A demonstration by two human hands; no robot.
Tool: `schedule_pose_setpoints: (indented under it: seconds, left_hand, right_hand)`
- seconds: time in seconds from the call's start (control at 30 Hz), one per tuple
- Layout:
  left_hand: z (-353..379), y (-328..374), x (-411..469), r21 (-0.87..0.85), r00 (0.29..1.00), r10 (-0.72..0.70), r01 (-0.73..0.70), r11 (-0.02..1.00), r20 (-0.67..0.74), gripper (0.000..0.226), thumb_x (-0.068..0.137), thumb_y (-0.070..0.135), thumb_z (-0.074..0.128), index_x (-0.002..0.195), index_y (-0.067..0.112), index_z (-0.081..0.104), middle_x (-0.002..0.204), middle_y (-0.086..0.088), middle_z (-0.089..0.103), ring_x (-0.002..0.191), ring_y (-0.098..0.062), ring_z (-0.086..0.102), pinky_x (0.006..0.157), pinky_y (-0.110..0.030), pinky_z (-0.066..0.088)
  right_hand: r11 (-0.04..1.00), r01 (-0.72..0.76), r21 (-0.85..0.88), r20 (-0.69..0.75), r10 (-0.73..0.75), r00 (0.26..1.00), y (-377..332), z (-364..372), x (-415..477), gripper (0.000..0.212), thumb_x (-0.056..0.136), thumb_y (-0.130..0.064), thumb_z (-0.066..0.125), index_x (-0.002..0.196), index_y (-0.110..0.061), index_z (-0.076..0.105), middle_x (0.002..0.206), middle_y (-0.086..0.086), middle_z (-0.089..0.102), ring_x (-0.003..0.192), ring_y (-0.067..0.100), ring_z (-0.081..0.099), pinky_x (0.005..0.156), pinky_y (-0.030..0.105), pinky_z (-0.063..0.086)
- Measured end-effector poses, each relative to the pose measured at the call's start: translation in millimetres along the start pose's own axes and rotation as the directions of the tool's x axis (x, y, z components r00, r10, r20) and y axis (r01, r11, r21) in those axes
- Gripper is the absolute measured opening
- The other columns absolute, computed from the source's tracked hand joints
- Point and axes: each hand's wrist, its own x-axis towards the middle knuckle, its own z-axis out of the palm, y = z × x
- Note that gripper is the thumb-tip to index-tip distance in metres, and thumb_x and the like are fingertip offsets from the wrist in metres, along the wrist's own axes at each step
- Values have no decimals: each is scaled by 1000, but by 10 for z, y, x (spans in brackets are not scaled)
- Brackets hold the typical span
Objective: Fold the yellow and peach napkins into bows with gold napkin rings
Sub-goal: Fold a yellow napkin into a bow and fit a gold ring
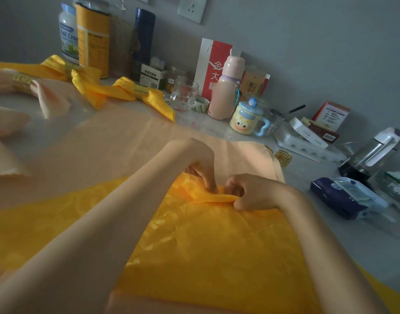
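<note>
Your left hand and right hand pinch far folded edge of yellow napkin, lying over peach napkin. Beside peach edge, gold napkin ring; wipes pack farther right.

Home: cluttered table, mug, bottles

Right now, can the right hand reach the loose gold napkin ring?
Probably yes: the gold napkin ring lies just beyond the right hand, nothing between; the hand must first release the yellow napkin fold it pinches.
</note>
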Motion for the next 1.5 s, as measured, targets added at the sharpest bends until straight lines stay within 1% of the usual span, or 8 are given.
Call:
schedule_pose_setpoints:
  seconds: [0.2,0.5,0.7,0.9,1.03,1.17,1.3,1.5]
  left_hand:
    - [75,141,84,215,1000,-15,18,977,-15,71,71,54,72,129,16,53,123,-4,57,105,-23,56,81,-28,44]
    - [128,210,34,321,999,27,-14,947,-38,90,66,53,76,140,24,35,135,-3,43,118,-27,47,89,-34,44]
    - [313,142,-100,433,924,285,-155,888,-255,47,84,25,57,129,15,48,125,-5,48,116,-26,44,96,-37,39]
    - [543,35,-51,555,864,335,-81,828,-375,30,91,9,41,114,17,58,114,-2,58,106,-23,57,81,-32,44]
    - [698,-35,-31,700,700,527,-54,712,-482,19,73,10,65,91,16,66,85,-2,62,74,-21,63,60,-29,47]
    - [664,-115,-63,773,519,735,-203,602,-436,25,71,12,40,84,18,60,80,-2,57,66,-19,57,54,-27,46]
    - [610,-33,-272,776,663,686,-249,580,-300,28,74,16,62,102,16,58,95,-5,54,83,-21,56,67,-31,42]
    - [613,-52,-263,747,649,668,-224,626,-365,33,53,6,78,80,14,62,72,-4,55,59,-21,57,45,-25,38]
  right_hand:
    - [998,38,49,52,-40,998,36,-97,-174,35,82,-27,70,114,-24,55,105,-11,52,99,6,49,89,19,41]
    - [999,24,-33,-4,-24,1000,-12,-15,-82,25,80,-10,65,87,-30,51,92,-9,51,94,15,53,85,30,47]
    - [997,75,-14,-190,-77,979,4,30,-86,16,89,-13,50,75,-20,46,87,-1,53,80,14,49,62,20,36]
    - [997,78,20,-331,-67,941,133,84,-161,17,79,-10,62,87,-20,51,92,-4,52,88,17,52,70,23,43]
    - [992,66,-104,-535,-112,837,171,266,-226,23,79,3,53,82,-18,45,90,-9,40,91,14,43,61,21,30]
    - [979,77,-187,-628,-180,757,233,462,-211,26,81,5,49,84,-20,41,94,-3,40,94,19,44,66,27,30]
    - [988,110,-109,-653,-155,742,260,506,-180,23,80,2,51,83,-19,42,90,-4,38,79,14,39,59,28,34]
    - [984,127,-124,-682,-178,709,221,520,-128,18,82,0,49,88,-18,49,90,-8,36,81,12,37,61,27,30]
